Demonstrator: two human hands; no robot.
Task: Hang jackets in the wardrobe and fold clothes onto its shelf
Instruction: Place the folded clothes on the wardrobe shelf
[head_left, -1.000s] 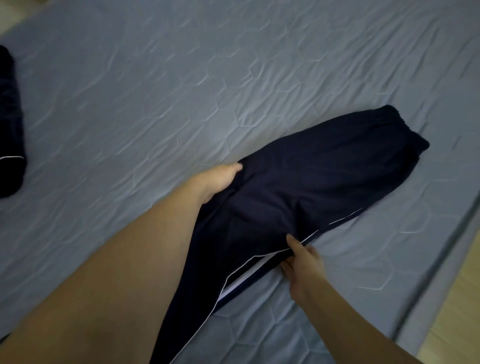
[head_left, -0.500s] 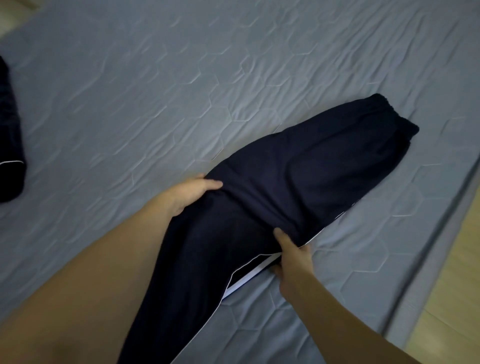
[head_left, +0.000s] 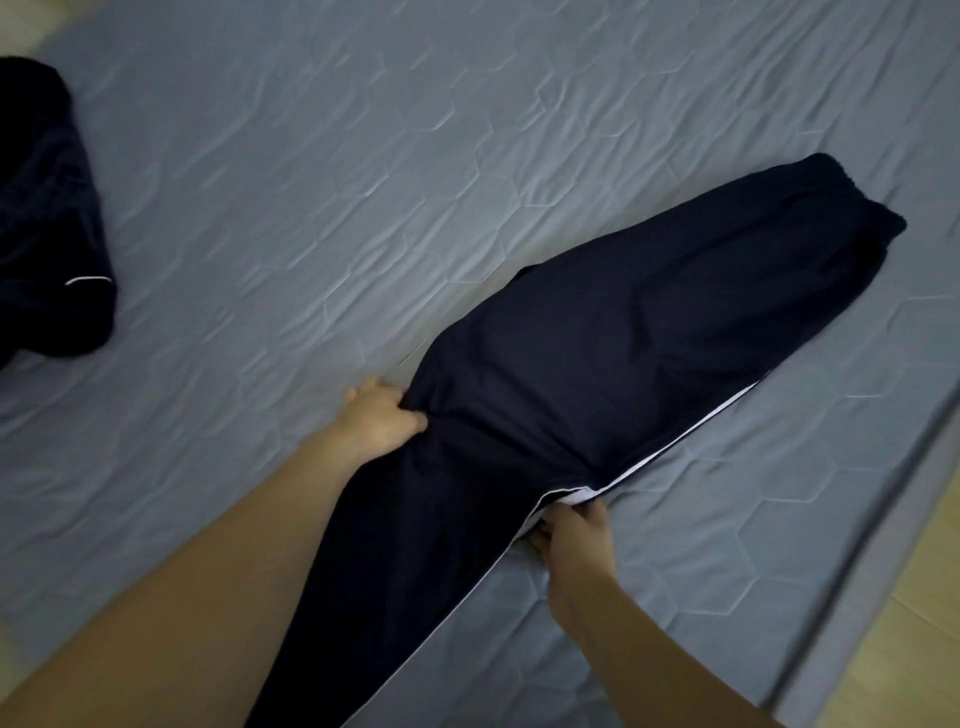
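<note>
1. Covering most of the view, a grey-blue quilted bed (head_left: 363, 156) shows hexagon stitching; pale wooden floor (head_left: 909, 623) lies at right.
2. Two dark garments: navy trousers (head_left: 623, 364) with white piping lie diagonally; another bundle (head_left: 47, 234) sits far left.
3. Left hand (head_left: 382, 415) grips the trousers' far edge; right hand (head_left: 574, 535) pinches the piped edge.

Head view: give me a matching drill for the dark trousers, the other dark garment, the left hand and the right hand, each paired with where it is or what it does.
Things:
1. dark trousers
2. other dark garment
3. left hand
4. right hand

Places or states:
A. pinches the white-piped side seam
B. lies at the far left edge of the sheet
C. grips the plain dark edge of the trousers
D. stretched diagonally across the grey sheet

Pairs: 1-D, 2-B, 3-C, 4-A
</note>
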